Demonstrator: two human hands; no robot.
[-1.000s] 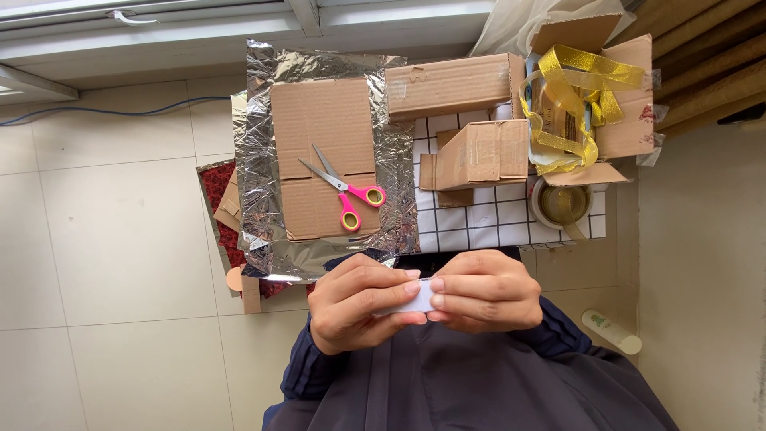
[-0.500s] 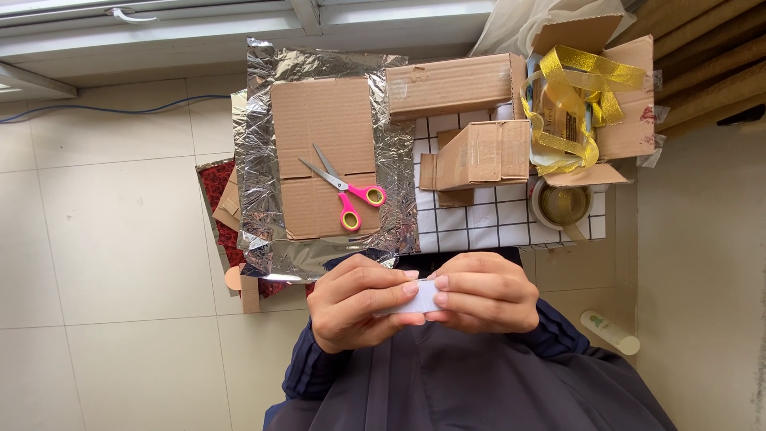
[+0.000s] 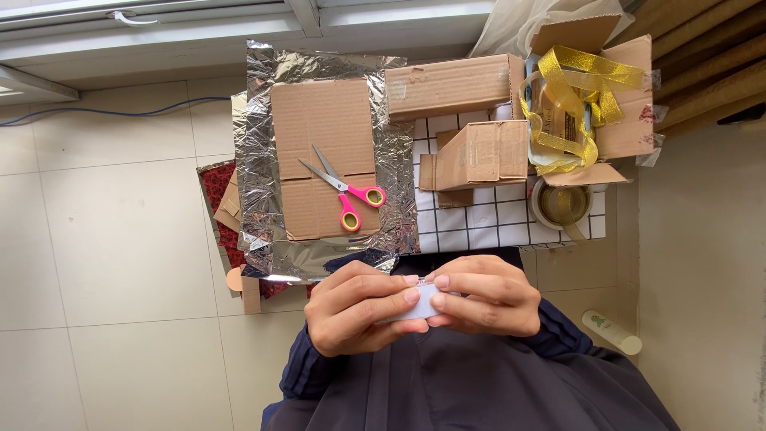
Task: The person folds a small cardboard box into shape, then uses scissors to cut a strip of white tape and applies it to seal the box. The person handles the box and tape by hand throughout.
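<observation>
My left hand point(image 3: 355, 313) and my right hand point(image 3: 488, 295) meet in front of my dark jacket. Together they pinch a small white object point(image 3: 421, 304), mostly hidden by the fingers. Just beyond them a flat piece of cardboard point(image 3: 319, 128) lies on a crinkled sheet of aluminium foil point(image 3: 259, 168). Scissors with pink handles point(image 3: 347, 191) rest open on the cardboard, apart from both hands.
Right of the foil, white checked paper point(image 3: 495, 223) carries a small cardboard box point(image 3: 483, 152), a longer box point(image 3: 451, 84) and a roll of tape point(image 3: 562, 206). An open box with gold ribbon point(image 3: 574, 88) stands far right. Red patterned paper point(image 3: 217, 187) and a white bottle point(image 3: 610, 331) lie on the tiled floor.
</observation>
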